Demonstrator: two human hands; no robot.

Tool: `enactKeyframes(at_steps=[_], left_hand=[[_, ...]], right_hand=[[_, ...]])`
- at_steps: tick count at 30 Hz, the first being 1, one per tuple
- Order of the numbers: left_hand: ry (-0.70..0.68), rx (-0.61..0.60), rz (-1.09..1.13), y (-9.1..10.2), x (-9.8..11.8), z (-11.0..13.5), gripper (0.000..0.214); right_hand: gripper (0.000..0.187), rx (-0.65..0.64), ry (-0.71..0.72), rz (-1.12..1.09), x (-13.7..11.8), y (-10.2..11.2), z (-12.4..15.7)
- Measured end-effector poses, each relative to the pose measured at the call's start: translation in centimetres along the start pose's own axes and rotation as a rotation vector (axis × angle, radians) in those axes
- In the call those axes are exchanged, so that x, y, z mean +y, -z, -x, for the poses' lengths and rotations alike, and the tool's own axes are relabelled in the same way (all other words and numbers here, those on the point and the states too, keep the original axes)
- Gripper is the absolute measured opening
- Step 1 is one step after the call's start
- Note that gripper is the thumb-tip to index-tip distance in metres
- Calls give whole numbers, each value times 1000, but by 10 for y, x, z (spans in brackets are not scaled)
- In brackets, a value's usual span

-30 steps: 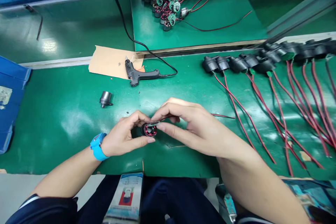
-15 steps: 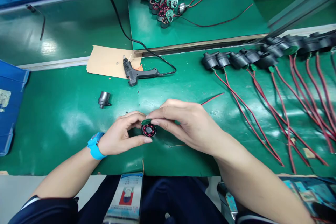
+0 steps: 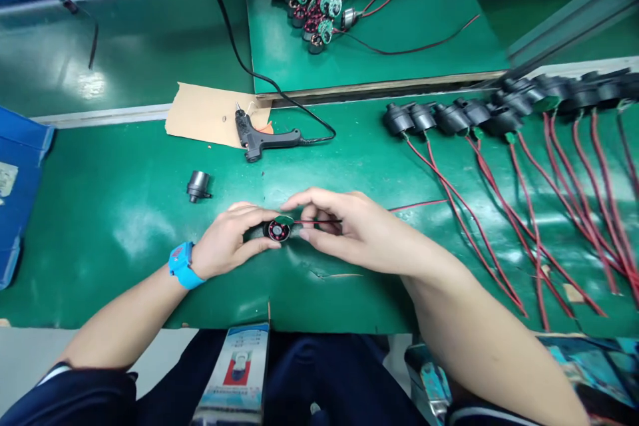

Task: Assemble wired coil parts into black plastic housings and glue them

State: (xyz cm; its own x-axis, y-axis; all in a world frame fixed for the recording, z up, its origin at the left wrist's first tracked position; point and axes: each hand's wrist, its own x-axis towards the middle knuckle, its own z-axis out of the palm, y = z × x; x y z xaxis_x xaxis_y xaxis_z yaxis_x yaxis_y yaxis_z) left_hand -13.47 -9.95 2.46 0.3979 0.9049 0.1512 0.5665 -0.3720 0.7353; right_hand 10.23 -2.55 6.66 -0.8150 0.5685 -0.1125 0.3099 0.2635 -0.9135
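My left hand point(image 3: 237, 236) pinches a small round motor core with red windings point(image 3: 278, 231) between thumb and fingers, its face turned up. A small green circuit board point(image 3: 284, 219) stands tilted at the core's upper edge, and a red lead point(image 3: 319, 221) runs right from it. My right hand point(image 3: 349, 226) is loosely curled just right of the core, thumb and forefinger apart, with the lead passing between them. It no longer touches the board. A black motor housing point(image 3: 198, 185) lies on the green bench to the upper left.
A glue gun point(image 3: 264, 140) rests on cardboard point(image 3: 192, 113), its black cable point(image 3: 229, 40) trailing. Several black housings point(image 3: 452, 118) with red leads line the right side. More wired cores point(image 3: 312, 16) sit on the raised shelf point(image 3: 399, 70). Blue bins point(image 3: 22, 193) stand at left.
My right fingers have let go of the green board and shifted slightly right, exposing the red lead. My left hand still holds the core, a little higher and left in view.
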Motion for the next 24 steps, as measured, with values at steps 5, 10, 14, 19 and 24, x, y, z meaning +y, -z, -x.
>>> enactKeyframes(at_steps=[5, 10, 14, 19, 24], left_hand=[[7, 8, -11, -2, 1, 1, 34], [-29, 6, 0, -3, 0, 1, 34], [-67, 9, 36, -2, 3, 1, 35], [-64, 130, 8, -5, 12, 4, 36], [-80, 439, -164, -11, 14, 6, 43]], right_hand=[[14, 26, -56, -104, 3, -6, -4], [7, 112, -13, -61, 3, -9, -4], [5, 227, 36, -36, 4, -10, -2], [11, 332, -7, -117, 2, -19, -7], [16, 324, -30, -226, -1, -32, -12]])
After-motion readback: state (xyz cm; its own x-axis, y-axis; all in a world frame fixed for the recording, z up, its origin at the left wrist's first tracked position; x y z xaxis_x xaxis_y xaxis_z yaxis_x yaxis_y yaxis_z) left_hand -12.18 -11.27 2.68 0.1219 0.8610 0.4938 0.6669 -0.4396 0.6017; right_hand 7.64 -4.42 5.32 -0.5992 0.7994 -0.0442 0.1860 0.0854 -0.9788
